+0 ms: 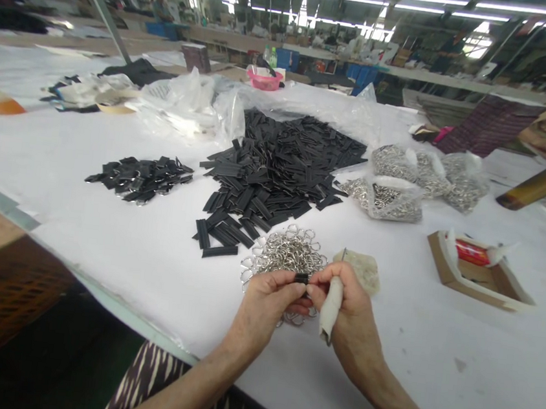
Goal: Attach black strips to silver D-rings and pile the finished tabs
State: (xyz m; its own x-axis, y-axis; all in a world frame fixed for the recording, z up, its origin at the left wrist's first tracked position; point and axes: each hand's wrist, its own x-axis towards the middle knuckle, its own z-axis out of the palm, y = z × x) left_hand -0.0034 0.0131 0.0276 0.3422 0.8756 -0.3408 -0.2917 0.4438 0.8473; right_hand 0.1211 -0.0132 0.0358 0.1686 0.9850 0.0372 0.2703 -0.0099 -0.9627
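My left hand (270, 298) and my right hand (347, 310) meet over a small pile of metal rings (282, 252) near the table's front edge. Both pinch a small black strap piece (301, 278) between their fingertips. A white cloth-wrapped tool (331, 305) also lies across my right hand's palm, its thin tip pointing up. Just behind the rings spreads a large heap of black strips (276, 172). A smaller heap of black pieces fitted with rings (142, 178) lies to the left.
Clear bags of metal rings (416, 180) sit at the right. A shallow cardboard tray (480, 275) holds a red tube. A pale pad (366, 269) lies beside my right hand. Crumpled plastic bags (190, 105) and a pink basket (265, 80) stand farther back.
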